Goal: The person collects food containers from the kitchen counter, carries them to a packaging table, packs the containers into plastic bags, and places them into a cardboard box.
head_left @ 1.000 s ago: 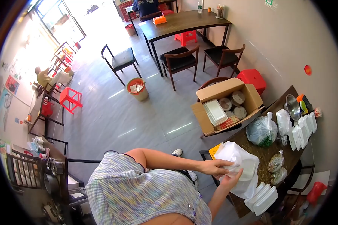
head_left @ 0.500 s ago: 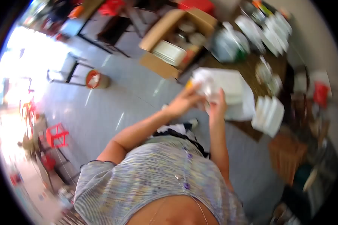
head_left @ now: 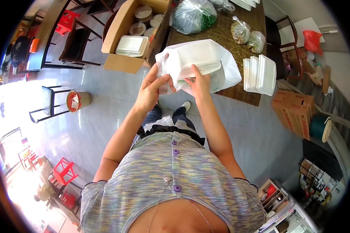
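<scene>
In front of me, a white lidded takeaway container [head_left: 200,58] lies over the near edge of the dark wooden table, with a thin white plastic bag [head_left: 230,66] spread around and beneath it. My left hand [head_left: 149,88] pinches the bag's gathered edge on the left side. My right hand [head_left: 199,83] holds the container's near side, fingers resting against it and bag film bunched below. How far the container sits inside the bag I cannot tell. Right of the bag, several white lidded containers [head_left: 266,75] stand on edge in a row.
A cardboard box [head_left: 122,66] at the back left holds round tubs and a white container [head_left: 131,46]. On the table [head_left: 221,27] lie a large filled clear bag [head_left: 194,17] and two small knotted bags [head_left: 241,31]. A bin [head_left: 83,101] and chairs stand left; a carton [head_left: 293,112] stands right.
The view has turned and sharpened. My hands are further apart, the left on the bag's edge and the right against the container.
</scene>
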The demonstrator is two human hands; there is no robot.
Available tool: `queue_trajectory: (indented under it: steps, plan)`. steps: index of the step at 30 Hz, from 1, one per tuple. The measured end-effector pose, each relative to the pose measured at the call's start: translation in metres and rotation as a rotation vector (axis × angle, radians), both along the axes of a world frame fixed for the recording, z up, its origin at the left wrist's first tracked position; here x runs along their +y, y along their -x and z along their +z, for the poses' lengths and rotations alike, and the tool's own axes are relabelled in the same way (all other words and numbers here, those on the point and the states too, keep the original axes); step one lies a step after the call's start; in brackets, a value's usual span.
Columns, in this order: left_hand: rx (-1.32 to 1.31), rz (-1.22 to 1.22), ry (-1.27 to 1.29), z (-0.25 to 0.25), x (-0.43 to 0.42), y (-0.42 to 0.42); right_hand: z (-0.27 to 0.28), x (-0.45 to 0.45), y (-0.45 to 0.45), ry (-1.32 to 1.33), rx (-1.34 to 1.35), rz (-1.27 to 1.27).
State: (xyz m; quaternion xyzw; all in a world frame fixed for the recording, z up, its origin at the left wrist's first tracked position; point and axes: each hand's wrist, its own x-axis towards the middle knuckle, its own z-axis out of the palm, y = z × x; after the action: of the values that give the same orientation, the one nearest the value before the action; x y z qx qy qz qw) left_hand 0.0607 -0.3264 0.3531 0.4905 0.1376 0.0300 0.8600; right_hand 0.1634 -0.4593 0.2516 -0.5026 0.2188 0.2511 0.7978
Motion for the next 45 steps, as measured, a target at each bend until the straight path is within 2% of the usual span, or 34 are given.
queue_trajectory:
  steps: [3,5,8,10,12,14,16,17,18,20,22,23,26,27,29,30,33,36,37,40,41,44,45]
  plan:
    - [0.008,0.025,0.012,0.002,-0.001,0.001,0.027,-0.041,0.018,0.436,-0.221,0.158]
    - [0.011,0.041,0.036,0.005,-0.001,0.0,0.032,-0.09,0.029,0.56,-0.621,0.221]
    - [-0.008,0.033,0.021,0.006,-0.003,-0.004,0.068,-0.113,0.026,1.232,-1.352,-0.161]
    - [-0.008,0.031,0.005,0.009,-0.005,-0.009,0.088,-0.095,-0.003,1.438,-1.331,-0.129]
    - [-0.008,0.013,-0.039,0.011,-0.004,-0.015,0.054,-0.098,-0.058,1.293,-1.218,-0.008]
    - [0.007,0.014,-0.107,0.015,0.0,-0.021,0.084,-0.094,-0.105,0.652,-0.513,0.213]
    - [0.022,-0.016,-0.205,0.013,0.01,-0.022,0.106,-0.104,-0.156,0.098,-0.532,0.262]
    - [0.006,-0.013,-0.223,0.023,0.013,-0.024,0.161,-0.095,-0.146,0.054,-0.553,0.364]
    - [0.02,0.002,-0.192,0.028,0.018,-0.025,0.175,-0.099,-0.154,0.03,-0.54,0.501]
    - [0.013,0.004,-0.186,0.033,0.032,-0.032,0.175,-0.094,-0.159,-0.002,-0.574,0.622]
    - [0.02,0.001,-0.271,0.04,0.033,-0.034,0.179,-0.086,-0.144,0.125,-0.615,0.644]
    - [0.021,-0.028,-0.317,0.041,0.034,-0.038,0.168,-0.09,-0.148,0.324,-0.752,0.751]
    - [-0.06,-0.112,-0.387,0.049,0.023,-0.05,0.149,-0.109,-0.145,0.995,-1.257,0.676]
    - [-0.116,-0.108,-0.419,0.05,0.017,-0.055,0.142,-0.118,-0.143,1.061,-1.339,0.615]
    - [-0.212,-0.122,-0.48,0.05,0.002,-0.062,0.121,-0.133,-0.134,1.095,-1.399,0.335]
    - [-0.258,-0.142,-0.43,0.048,-0.005,-0.066,0.109,-0.14,-0.134,1.108,-1.42,0.2]
    - [-0.242,-0.051,-0.478,0.049,-0.01,-0.077,0.084,-0.18,-0.154,1.108,-0.814,0.437]
    - [-0.306,-0.03,-0.622,0.049,-0.008,-0.086,0.12,-0.173,-0.154,0.645,-0.607,0.404]
    - [-0.329,0.003,-0.662,0.053,-0.012,-0.089,0.121,-0.172,-0.157,0.576,-0.607,0.402]
    - [-0.391,0.029,-0.895,0.044,-0.002,-0.105,0.121,-0.148,-0.138,0.188,-0.638,0.11]
    - [-0.338,-0.014,-0.843,0.049,-0.002,-0.106,0.126,-0.142,-0.132,0.298,-0.717,0.127]
    - [-0.336,-0.318,-1.121,0.051,0.022,-0.115,0.14,-0.13,-0.124,0.403,-0.937,0.062]
    - [-0.45,-0.294,-1.169,0.05,0.026,-0.122,0.137,-0.128,-0.126,0.455,-1.046,0.089]
